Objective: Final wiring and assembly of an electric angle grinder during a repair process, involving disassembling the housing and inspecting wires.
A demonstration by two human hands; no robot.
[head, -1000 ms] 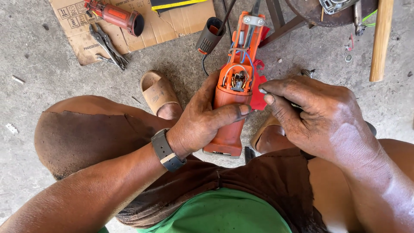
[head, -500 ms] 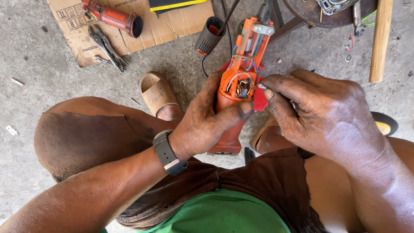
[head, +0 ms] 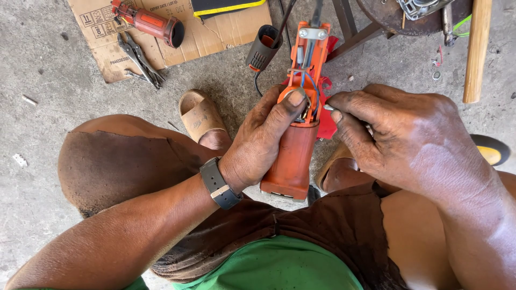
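Observation:
My left hand point(head: 263, 142) grips an orange power-tool body point(head: 294, 156) held upright over my lap, thumb pressed across its opened upper section where blue wires and a metal plate point(head: 313, 33) show. My right hand point(head: 408, 134) pinches a thin metal tool point(head: 329, 108) whose tip touches the open housing at the thumb. A red plastic piece point(head: 326, 122) sticks out behind the tool body on its right side. A dark watch point(head: 217, 183) sits on my left wrist.
On flattened cardboard point(head: 102, 37) at the back left lie a red tool part point(head: 150, 22) and locking pliers point(head: 141, 60). A black-and-orange handle point(head: 262, 49) with a cord lies ahead. A wooden handle point(head: 474, 51) stands far right. My sandalled foot point(head: 201, 115) rests on concrete.
The orange tool body has turned and stands more upright. My left thumb has slid up over the open section, and my right hand has shifted to its right side.

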